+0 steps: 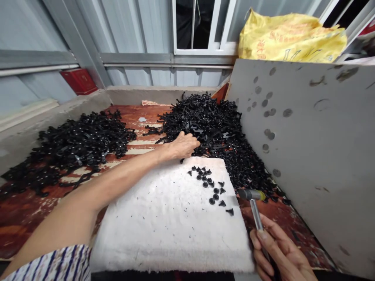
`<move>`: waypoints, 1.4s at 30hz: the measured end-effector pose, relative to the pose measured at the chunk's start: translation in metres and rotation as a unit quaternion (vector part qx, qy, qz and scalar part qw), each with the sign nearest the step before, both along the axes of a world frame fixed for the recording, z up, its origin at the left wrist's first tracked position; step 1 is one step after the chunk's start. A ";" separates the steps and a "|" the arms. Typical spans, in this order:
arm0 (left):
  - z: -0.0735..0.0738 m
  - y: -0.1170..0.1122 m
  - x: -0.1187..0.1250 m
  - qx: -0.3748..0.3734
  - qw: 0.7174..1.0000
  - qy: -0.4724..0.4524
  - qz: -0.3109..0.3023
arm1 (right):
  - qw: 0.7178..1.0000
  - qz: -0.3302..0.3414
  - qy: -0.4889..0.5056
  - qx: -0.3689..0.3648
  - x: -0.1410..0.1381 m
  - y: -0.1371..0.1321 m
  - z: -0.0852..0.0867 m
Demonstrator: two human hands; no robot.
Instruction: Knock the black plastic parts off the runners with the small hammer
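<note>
My left hand (184, 145) reaches across to the near edge of a big heap of small black plastic parts (205, 113). Its fingers are curled down, and whatever they pinch is hidden. In my right hand (278, 249), at the lower right, is a small hammer (255, 208) with a metal handle and a head with one black and one yellow end. Between my arms a white fleecy cloth (164, 226) is spread. On its upper right part lie several loose black mushroom-shaped plugs (216, 197), some on their heads, others on their sides.
Another heap of black linked parts (84, 140) lies at the left on the worn red-brown board (134, 113). A grey panel (316, 156) with round stains walls off the right side. Behind it sits a yellow sack (290, 37). A red box (78, 81) stands at the back left.
</note>
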State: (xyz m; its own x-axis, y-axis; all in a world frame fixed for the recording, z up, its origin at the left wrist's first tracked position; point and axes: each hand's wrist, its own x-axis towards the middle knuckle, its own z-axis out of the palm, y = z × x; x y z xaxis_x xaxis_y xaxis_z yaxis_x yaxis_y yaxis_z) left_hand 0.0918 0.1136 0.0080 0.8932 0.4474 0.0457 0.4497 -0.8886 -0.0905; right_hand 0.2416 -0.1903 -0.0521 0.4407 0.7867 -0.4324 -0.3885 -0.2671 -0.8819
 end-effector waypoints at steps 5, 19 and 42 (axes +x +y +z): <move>0.016 -0.015 -0.025 -0.136 0.977 -0.152 0.070 | 0.999 -0.011 -0.002 0.041 -0.004 -0.001 -0.001; 0.010 -0.090 -0.057 -0.670 0.600 -0.327 0.290 | 0.998 -0.028 -0.027 0.058 -0.004 -0.001 -0.004; -0.006 -0.096 -0.072 -0.728 0.573 -0.223 0.304 | 0.997 -0.038 -0.055 0.035 -0.004 -0.002 -0.004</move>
